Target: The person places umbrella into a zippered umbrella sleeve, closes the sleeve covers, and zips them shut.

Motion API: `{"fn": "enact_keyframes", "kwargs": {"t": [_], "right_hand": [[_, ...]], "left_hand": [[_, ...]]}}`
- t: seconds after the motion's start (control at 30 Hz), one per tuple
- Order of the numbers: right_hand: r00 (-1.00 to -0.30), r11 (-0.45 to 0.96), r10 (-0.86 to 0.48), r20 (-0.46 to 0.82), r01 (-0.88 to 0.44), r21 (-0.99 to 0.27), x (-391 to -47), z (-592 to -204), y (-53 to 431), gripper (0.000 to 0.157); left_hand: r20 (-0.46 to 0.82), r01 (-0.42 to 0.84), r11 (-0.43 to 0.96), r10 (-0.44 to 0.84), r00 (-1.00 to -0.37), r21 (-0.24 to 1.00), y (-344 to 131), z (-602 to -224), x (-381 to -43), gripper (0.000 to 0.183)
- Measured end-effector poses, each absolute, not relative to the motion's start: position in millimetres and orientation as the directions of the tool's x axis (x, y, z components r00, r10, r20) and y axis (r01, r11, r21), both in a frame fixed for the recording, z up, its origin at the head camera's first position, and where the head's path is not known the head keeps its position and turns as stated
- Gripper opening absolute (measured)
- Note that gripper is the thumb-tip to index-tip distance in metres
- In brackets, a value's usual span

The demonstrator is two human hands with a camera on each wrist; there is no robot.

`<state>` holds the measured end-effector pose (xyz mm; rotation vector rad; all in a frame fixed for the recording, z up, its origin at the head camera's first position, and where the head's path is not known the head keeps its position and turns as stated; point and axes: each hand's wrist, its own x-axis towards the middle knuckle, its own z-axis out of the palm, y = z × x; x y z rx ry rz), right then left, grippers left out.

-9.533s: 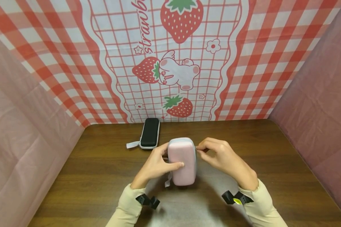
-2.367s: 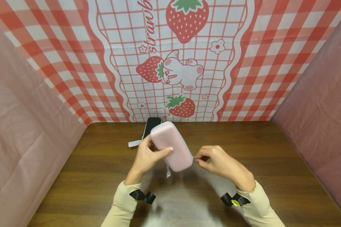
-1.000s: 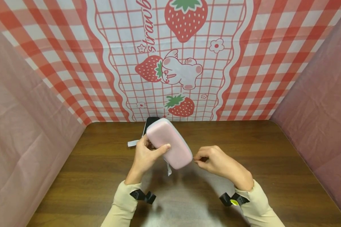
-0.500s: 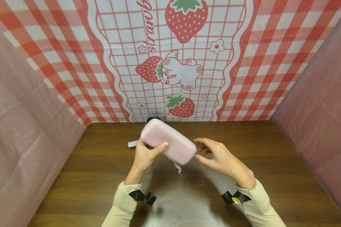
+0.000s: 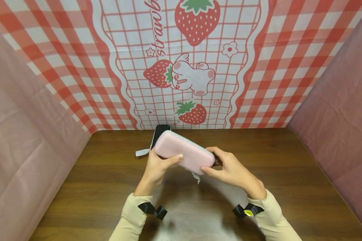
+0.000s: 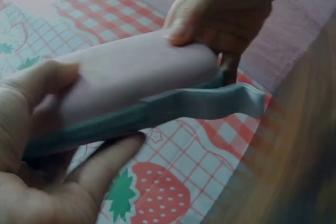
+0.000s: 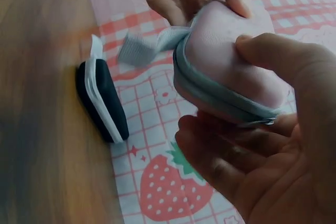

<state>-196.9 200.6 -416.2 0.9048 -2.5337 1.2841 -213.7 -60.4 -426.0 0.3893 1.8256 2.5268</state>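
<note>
A pink zippered case [image 5: 184,150] with a grey zip band is held up above the table, tilted down to the right in the head view. My left hand [image 5: 157,169] grips its left end, thumb across the pink face and fingers underneath. At the other end my right hand [image 5: 233,169] holds the corner, thumb on the face and fingers behind. A grey fabric strap [image 6: 223,102] hangs from the long side of the case. In the right wrist view the zip runs closed round the visible end, with a metal zip pull [image 7: 262,122] near my right fingers.
A black case [image 5: 161,132] with white trim and a white strap [image 5: 142,152] lies at the back of the wooden table [image 5: 108,187], partly hidden by the pink case. Behind it rises a strawberry-print cloth [image 5: 196,67], with pink cloth at both sides.
My right hand has let go of its pinch at the case's zip edge and now grips the end. The case has turned from upright to a flatter slant.
</note>
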Motion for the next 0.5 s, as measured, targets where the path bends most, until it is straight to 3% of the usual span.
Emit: {"fn": "enact_keyframes", "kwargs": {"t": [0.13, 0.27, 0.4, 0.5], "right_hand": [[-0.796, 0.447, -0.413, 0.443, -0.601, -0.663, -200, -418, 205, 0.046], [-0.768, 0.500, -0.390, 0.507, -0.639, -0.584, -202, -417, 211, 0.044], [-0.743, 0.504, -0.414, 0.526, -0.669, -0.547, -203, -416, 213, 0.043], [-0.706, 0.488, -0.449, 0.548, -0.707, -0.512, -204, -416, 212, 0.043]], "left_hand": [[0.119, 0.080, -0.235, 0.159, -0.980, 0.969, -65, -426, -217, 0.061], [0.130, 0.119, -0.071, 0.170, -0.977, 0.990, -71, -428, -222, 0.074], [0.212, 0.258, 0.157, 0.261, -0.942, 0.953, -75, -430, -225, 0.069], [0.291, 0.406, 0.315, 0.353, -0.889, 0.858, -73, -431, -224, 0.060]]}}
